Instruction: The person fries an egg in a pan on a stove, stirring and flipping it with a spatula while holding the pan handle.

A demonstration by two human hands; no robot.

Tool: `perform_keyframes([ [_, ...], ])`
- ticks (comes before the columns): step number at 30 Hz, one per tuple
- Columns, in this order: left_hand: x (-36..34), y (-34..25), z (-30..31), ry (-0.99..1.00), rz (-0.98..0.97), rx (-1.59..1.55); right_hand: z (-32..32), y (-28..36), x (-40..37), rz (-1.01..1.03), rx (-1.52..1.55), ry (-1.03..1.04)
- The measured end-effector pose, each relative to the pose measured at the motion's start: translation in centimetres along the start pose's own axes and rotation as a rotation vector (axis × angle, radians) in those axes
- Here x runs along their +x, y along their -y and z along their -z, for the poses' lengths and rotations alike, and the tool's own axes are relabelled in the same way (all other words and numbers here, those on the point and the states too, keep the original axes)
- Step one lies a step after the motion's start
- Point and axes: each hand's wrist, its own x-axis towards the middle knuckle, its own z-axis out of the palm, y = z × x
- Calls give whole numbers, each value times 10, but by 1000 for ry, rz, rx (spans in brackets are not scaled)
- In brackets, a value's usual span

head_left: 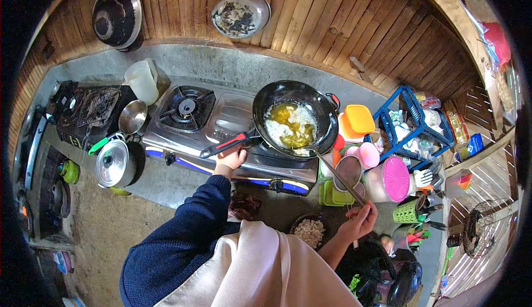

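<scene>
A black wok [327, 107] sits on the right burner, holding yellow oil with white foamy food [291, 125]. My left hand [231, 156] is closed at the wok's black-and-red handle [224, 144], which points left over the stove front. In my right hand [359, 221] is a long metal spatula [346, 185], slanting up and left to the near rim of the wok. Its far end meets the food near the rim, where its shape is hard to make out. Below the stove front, a bowl of pale, crumbly food [308, 233] is partly covered by my clothing.
The two-burner stove [233, 113] has a bare left burner [187, 107]. Left of it are a lidded pot [113, 163], a small pan [133, 117] and a pitcher [142, 82]. Plastic tubs [394, 179] and a blue rack [410, 118] crowd the right side.
</scene>
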Motion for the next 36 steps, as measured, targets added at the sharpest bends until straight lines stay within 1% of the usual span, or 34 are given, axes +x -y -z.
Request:
perform_keyframes([
  [2, 0, 2, -4, -12, -7, 9, -1, -3, -1, -12, -18, 24],
  [4, 0, 3, -6, -24, -14, 19, -6, -8, -4, -99, 28, 95],
  [5, 0, 2, -4, -25, -10, 2, -10, -5, -5, -98, 26, 137],
  [6, 0, 2, -4, -27, -6, -15, -13, -6, -6, -99, 27, 137],
  [7, 0, 2, -4, -27, -6, -14, -15, -8, -6, -124, 31, 191],
  [8, 1, 3, -5, 15, 15, 3, -17, -9, -8, -149, 35, 244],
  [9, 1, 4, -6, 56, 36, 20, -19, -9, -11, -205, 17, 254],
  [10, 1, 4, -7, 57, 36, 21, -21, -13, -12, -205, 17, 253],
  [12, 1, 4, -7, -36, -6, -24, -25, -19, -14, -263, -72, 377],
  [14, 1, 0, -3, -19, 12, -29, -31, -22, -19, -291, -16, 421],
  [16, 1, -1, -1, -3, 31, -34, -38, -29, -24, -343, 15, 549],
  [17, 1, -1, -1, -5, 23, -24, -41, -33, -27, -313, 8, 593],
  [18, 1, -1, -1, -8, 14, -13, -44, -36, -30, -313, 7, 593],
  [21, 1, 0, -2, 7, 19, -3, -59, -33, -38, -375, -21, 685],
  [22, 1, 1, -2, 7, 20, -3, -63, -33, -39, -375, -21, 686],
  [24, 1, -1, 2, 49, 38, -5, -67, -34, -41, -388, -114, 743],
  [29, 0, -1, 0, -27, 7, -37, -69, -43, -47, -380, -44, 718],
  [30, 0, -1, 2, -43, -2, -62, -68, -39, -45, -369, -52, 676],
  [31, -1, -1, 3, -42, 0, -63, -66, -37, -44, -357, -60, 634],
  [32, 0, -1, 3, -42, -10, -66, -64, -38, -43, -357, -62, 634],
  [34, 0, 0, 2, -41, -20, -70, -57, -40, -41, -325, 71, 535],
  [36, 1, 2, 0, 32, 12, -55, -53, -33, -38, -288, 65, 499],
])
